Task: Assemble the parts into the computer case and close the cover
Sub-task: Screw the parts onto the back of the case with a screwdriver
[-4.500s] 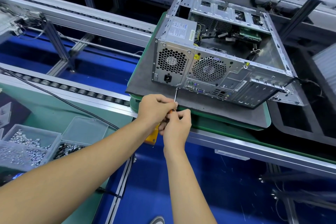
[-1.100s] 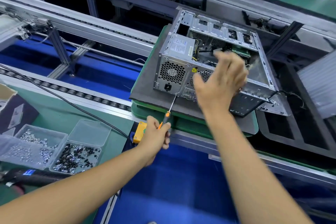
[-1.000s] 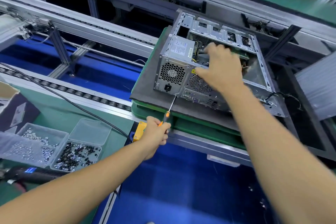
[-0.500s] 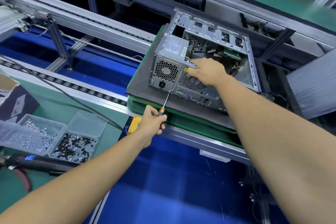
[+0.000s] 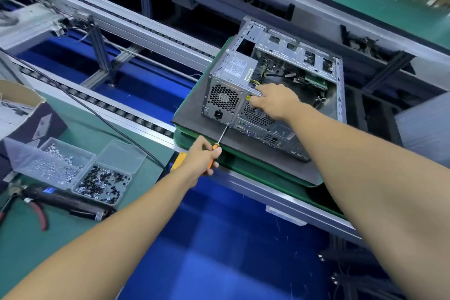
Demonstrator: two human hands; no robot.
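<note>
An open grey computer case [image 5: 338,80] lies on its side on a dark mat [image 5: 192,109], its back panel toward me and its inside showing cables and a green board. The power supply [image 5: 237,68] sits in its near left corner. My left hand [image 5: 201,157] grips an orange-handled screwdriver [image 5: 222,137] whose tip touches the back panel's lower edge below the power supply. My right hand [image 5: 272,101] rests on the case's top rear edge, fingers curled over the rim beside the power supply.
A clear tray [image 5: 70,168] of silver and black screws stands on the green bench at left. In front of it lie an electric driver [image 5: 65,200] and red-handled pliers [image 5: 36,209]. A cardboard box [image 5: 22,109] sits further left. Conveyor rails [image 5: 117,24] run behind.
My right hand left the screwdriver, swung up over the case and came down on its top rear edge. My left hand kept the screwdriver at the back panel.
</note>
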